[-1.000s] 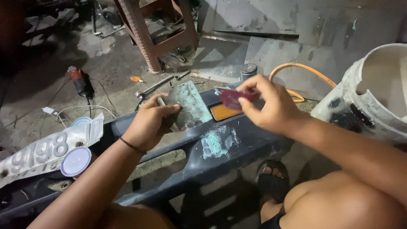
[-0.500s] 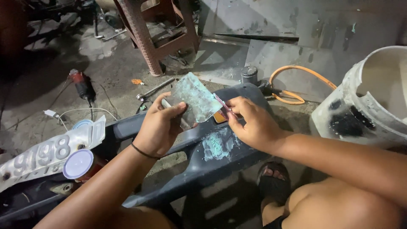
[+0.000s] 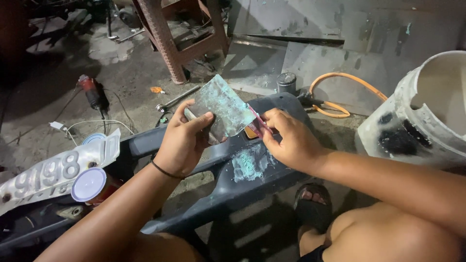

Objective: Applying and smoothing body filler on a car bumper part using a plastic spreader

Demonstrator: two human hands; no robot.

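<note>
My left hand [image 3: 182, 140] grips a flat scraper plate [image 3: 221, 104] smeared with teal putty, tilted up over a dark grey plastic vehicle panel [image 3: 228, 187]. My right hand [image 3: 291, 140] pinches a thin pink-red card [image 3: 258, 120] whose edge rests against the plate's right side. A teal putty patch [image 3: 250, 162] marks the panel just below both hands. An orange piece shows under the card, mostly hidden by my fingers.
A white dirty bucket [image 3: 427, 109] stands at the right. An orange hose [image 3: 340, 92] and small tin [image 3: 286, 82] lie behind the panel. A wrench [image 3: 177, 99], a power tool [image 3: 90, 92], a brown stool [image 3: 182, 39], a white plate [image 3: 53, 174] and a round lid [image 3: 88, 184] sit to the left.
My left hand has lifted and tilted the scraper plate up off the panel. My right hand has come in with the card from further right to the plate's edge.
</note>
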